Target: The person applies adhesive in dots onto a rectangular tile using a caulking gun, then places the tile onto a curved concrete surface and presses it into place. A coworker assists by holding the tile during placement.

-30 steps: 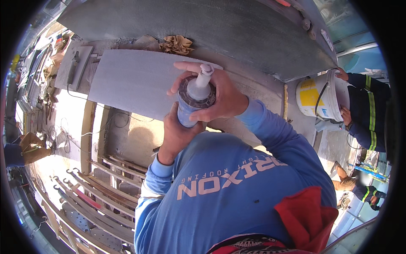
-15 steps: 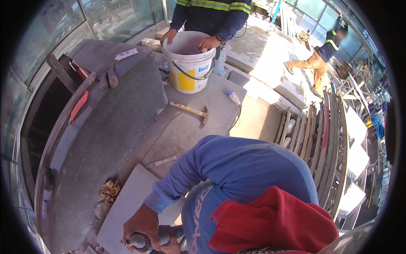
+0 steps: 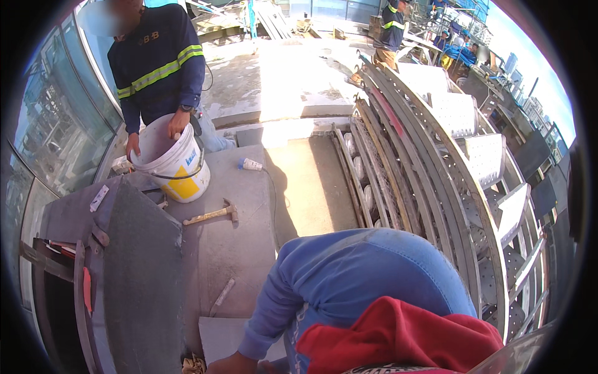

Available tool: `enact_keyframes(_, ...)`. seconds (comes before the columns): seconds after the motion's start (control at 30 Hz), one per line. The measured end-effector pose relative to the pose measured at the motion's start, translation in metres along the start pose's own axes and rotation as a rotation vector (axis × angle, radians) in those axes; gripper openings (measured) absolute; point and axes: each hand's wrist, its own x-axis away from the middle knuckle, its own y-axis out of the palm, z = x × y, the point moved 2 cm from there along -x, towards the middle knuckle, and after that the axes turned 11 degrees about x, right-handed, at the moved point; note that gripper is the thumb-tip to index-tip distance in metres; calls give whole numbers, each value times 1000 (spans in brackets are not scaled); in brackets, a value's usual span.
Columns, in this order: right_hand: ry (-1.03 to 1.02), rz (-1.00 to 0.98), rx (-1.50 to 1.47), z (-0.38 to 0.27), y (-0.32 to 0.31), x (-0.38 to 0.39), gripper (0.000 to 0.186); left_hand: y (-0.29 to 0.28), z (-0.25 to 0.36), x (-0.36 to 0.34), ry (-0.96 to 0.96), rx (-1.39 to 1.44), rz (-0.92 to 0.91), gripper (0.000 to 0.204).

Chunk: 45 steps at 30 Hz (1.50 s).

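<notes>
Neither my left hand nor my right hand shows. Close in front, a bent-over person in a blue sweatshirt (image 3: pixel 367 268) with a red cloth (image 3: pixel 398 333) over the head reaches down to the lower edge. That person's hand (image 3: pixel 233 363) is cut off there, beside a pale grey slab (image 3: pixel 218 333), so what it holds is hidden. At the far left, a standing person in a dark top (image 3: pixel 156 62) grips the rim of a white bucket (image 3: pixel 177 156) with both hands. A claw hammer (image 3: pixel 212 215) lies on the grey slab surface (image 3: pixel 243 249) near the bucket.
A dark stone slab (image 3: pixel 140 268) fills the left side, beside glass panels (image 3: pixel 53 106). A white cylindrical connector (image 3: pixel 250 164) with a cable lies near the slab edge. Long boards and metal rails (image 3: pixel 405 149) are stacked at right, beside perforated white panels (image 3: pixel 483 162). Another person (image 3: pixel 391 31) stands far off.
My view has swung up and to the right, so the bucket and hammer sit lower and further left. The grinder-like tool under the bent-over person's hands has left the frame.
</notes>
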Motion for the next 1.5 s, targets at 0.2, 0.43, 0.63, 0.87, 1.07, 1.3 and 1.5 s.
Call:
enact_keyframes(0.2,217,131,-73,-21,-23,19,31,13,1,-9,35,-3,-71,40)
enact_keyframes(0.43,401,161,170,-27,-62,43,33,37,1,0,68,-27,-64,40)
enact_keyframes(0.63,549,48,-101,17,-94,99,99,11,-4,-9,64,-66,67,40)
enact_keyframes(0.87,916,-367,133,41,-147,270,78,-112,110,-34,44,-221,277,26)
enact_keyframes(1.07,1033,-668,-26,58,-107,328,83,-236,281,1,213,99,424,40)
enact_keyframes(1.3,767,-1057,60,62,-54,252,99,-320,289,-9,222,241,537,47)
enact_keyframes(1.5,834,-1110,13,65,-7,239,82,-381,232,-58,216,288,481,50)
